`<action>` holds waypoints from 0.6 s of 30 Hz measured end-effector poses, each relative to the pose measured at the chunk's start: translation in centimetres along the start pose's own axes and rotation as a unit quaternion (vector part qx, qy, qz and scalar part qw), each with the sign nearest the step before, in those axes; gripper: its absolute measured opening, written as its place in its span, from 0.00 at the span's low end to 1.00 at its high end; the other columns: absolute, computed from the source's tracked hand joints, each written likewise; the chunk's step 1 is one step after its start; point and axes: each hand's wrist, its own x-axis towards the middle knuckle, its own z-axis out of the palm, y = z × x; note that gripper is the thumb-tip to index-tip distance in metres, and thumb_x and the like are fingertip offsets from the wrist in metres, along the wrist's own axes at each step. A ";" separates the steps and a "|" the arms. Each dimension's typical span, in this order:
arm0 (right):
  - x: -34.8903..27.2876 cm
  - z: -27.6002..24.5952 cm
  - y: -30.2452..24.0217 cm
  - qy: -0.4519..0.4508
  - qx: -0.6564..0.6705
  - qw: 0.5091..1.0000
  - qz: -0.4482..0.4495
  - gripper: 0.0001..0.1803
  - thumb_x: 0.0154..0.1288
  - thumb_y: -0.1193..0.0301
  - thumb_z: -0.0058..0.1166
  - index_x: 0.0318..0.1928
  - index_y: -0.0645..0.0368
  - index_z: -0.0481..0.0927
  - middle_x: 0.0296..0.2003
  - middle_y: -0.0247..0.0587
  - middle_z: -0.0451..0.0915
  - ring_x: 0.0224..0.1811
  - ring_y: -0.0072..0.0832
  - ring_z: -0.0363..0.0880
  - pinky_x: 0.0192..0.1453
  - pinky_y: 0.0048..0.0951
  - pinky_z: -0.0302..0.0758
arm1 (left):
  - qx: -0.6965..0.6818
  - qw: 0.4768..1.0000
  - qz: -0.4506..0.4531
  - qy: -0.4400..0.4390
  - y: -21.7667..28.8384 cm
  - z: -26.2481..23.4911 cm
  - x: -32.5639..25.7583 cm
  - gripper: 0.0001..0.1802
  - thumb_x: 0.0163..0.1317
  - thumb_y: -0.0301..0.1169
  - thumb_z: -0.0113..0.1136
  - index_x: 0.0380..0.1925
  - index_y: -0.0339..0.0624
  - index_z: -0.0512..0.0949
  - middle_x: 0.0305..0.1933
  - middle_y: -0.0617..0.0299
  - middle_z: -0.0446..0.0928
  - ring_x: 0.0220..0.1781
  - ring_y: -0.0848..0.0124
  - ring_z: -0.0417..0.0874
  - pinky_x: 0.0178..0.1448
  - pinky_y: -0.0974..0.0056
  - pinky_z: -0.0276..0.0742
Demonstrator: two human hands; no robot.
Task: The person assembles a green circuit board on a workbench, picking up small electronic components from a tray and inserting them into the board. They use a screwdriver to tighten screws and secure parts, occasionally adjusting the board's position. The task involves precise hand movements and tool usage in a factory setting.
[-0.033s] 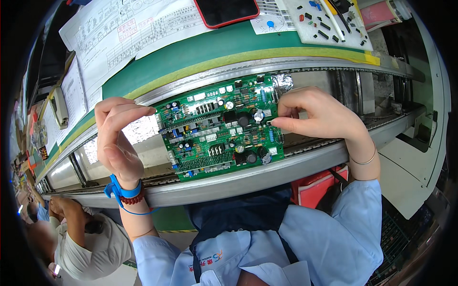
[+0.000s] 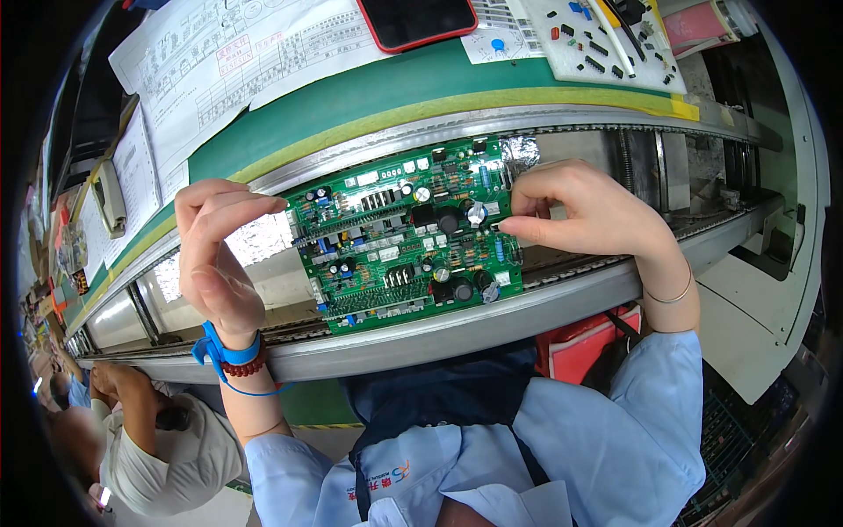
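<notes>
A green circuit board, crowded with capacitors, connectors and blue parts, lies slightly slanted across the two metal rails of a conveyor. At its left edge is my left hand, fingers stretched toward the upper left corner and thumb held apart; the fingertips are next to a white connector. My right hand is closed at the opposite edge, thumb and bent fingers on the board's right side near a silver-topped capacitor. Its inner fingertips are partly hidden. A blue strap circles my left wrist.
The near rail runs between my body and the board. Beyond the far rail, a green bench bears paper drawings, a red-edged phone and a white foam pad with loose components. Another person sits at the left.
</notes>
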 end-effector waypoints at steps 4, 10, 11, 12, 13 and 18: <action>0.0 0.1 -0.1 0.004 -0.003 1.000 -0.002 0.14 0.57 0.65 0.61 0.28 0.66 0.78 0.25 0.47 0.78 0.29 0.37 0.78 0.35 0.33 0.73 | -0.001 1.000 -0.004 0.010 0.0 0.0 -0.2 0.39 0.71 0.54 0.23 0.32 0.35 0.79 0.31 0.57 0.80 0.41 0.62 0.71 0.49 0.59 0.66; -0.1 -0.2 -0.8 0.009 0.005 1.000 0.007 0.12 0.55 0.67 0.62 0.26 0.65 0.78 0.24 0.44 0.78 0.27 0.36 0.76 0.31 0.33 0.70 | -0.012 1.000 0.016 -0.010 0.3 -0.2 0.3 0.34 0.70 0.50 0.28 0.33 0.35 0.81 0.31 0.55 0.80 0.40 0.60 0.72 0.48 0.59 0.67; 0.0 -0.1 -0.8 0.009 0.006 1.000 0.003 0.12 0.55 0.67 0.62 0.25 0.65 0.78 0.23 0.44 0.78 0.27 0.36 0.76 0.31 0.33 0.70 | -0.016 1.000 0.020 -0.002 0.2 -0.2 0.3 0.34 0.70 0.49 0.29 0.33 0.35 0.81 0.32 0.55 0.80 0.40 0.60 0.72 0.47 0.59 0.67; 0.1 -0.1 -0.9 0.010 0.007 1.000 0.000 0.12 0.54 0.67 0.62 0.25 0.65 0.78 0.23 0.44 0.78 0.27 0.36 0.76 0.31 0.33 0.70 | -0.010 1.000 0.026 -0.003 0.1 -0.4 0.3 0.33 0.70 0.49 0.29 0.33 0.36 0.81 0.32 0.55 0.80 0.40 0.60 0.72 0.47 0.59 0.67; 0.0 -0.1 -0.9 0.011 0.007 1.000 0.003 0.12 0.54 0.67 0.62 0.25 0.65 0.78 0.23 0.44 0.78 0.27 0.35 0.76 0.31 0.33 0.70 | -0.012 0.999 0.033 -0.003 0.0 -0.3 0.3 0.33 0.70 0.49 0.29 0.33 0.36 0.81 0.32 0.55 0.80 0.40 0.60 0.73 0.47 0.59 0.67; 0.1 -0.1 -1.0 0.014 0.005 1.000 0.003 0.12 0.54 0.68 0.62 0.25 0.65 0.77 0.22 0.43 0.78 0.26 0.34 0.76 0.31 0.32 0.70 | -0.013 0.999 0.037 -0.005 -0.1 -0.4 0.4 0.32 0.69 0.47 0.30 0.33 0.36 0.81 0.33 0.56 0.80 0.40 0.60 0.72 0.47 0.59 0.67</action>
